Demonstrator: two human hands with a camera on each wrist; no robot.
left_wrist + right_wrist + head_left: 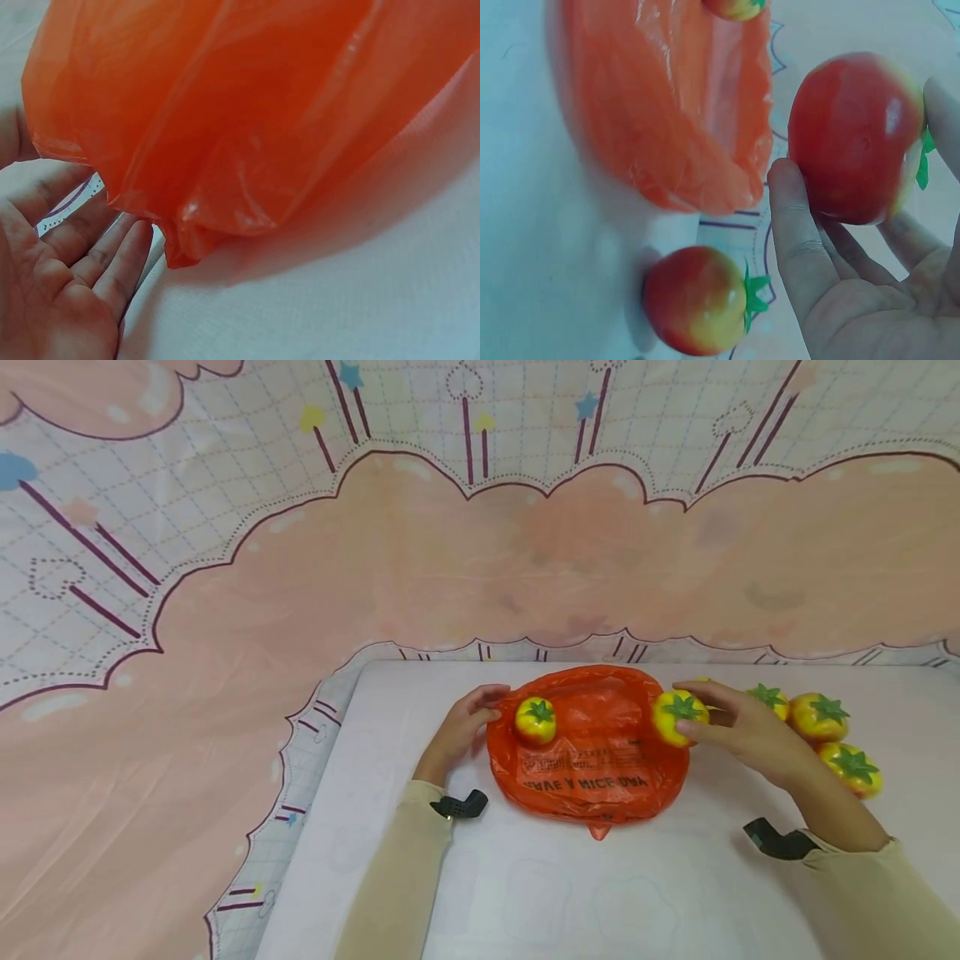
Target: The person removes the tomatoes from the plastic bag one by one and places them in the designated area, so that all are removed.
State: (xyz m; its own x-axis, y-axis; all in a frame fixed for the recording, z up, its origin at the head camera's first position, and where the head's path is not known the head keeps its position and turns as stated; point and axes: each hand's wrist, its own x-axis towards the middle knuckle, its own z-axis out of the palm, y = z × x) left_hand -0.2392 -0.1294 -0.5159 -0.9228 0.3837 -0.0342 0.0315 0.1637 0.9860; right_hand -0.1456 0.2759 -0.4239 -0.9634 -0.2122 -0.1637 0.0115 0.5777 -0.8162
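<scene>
An open red plastic bag [585,785] lies on the white table, its mouth spread upward and printed text showing inside. My left hand [461,727] pinches the bag's left rim between thumb and fingers; in the left wrist view the other fingers lie nearly straight beside the red plastic [225,112]. One yellow-and-red tomato [536,720] sits inside at the left. My right hand [757,735] holds another tomato [675,718] with thumb and fingertips over the bag's right rim. The right wrist view shows this tomato's red underside [855,142], raised beside the bag.
To the right, beyond and beside my right hand, several tomatoes [817,717] rest on the white table [540,893], partly hidden by the hand and forearm. A patterned pink and white cloth [525,568] hangs behind the table.
</scene>
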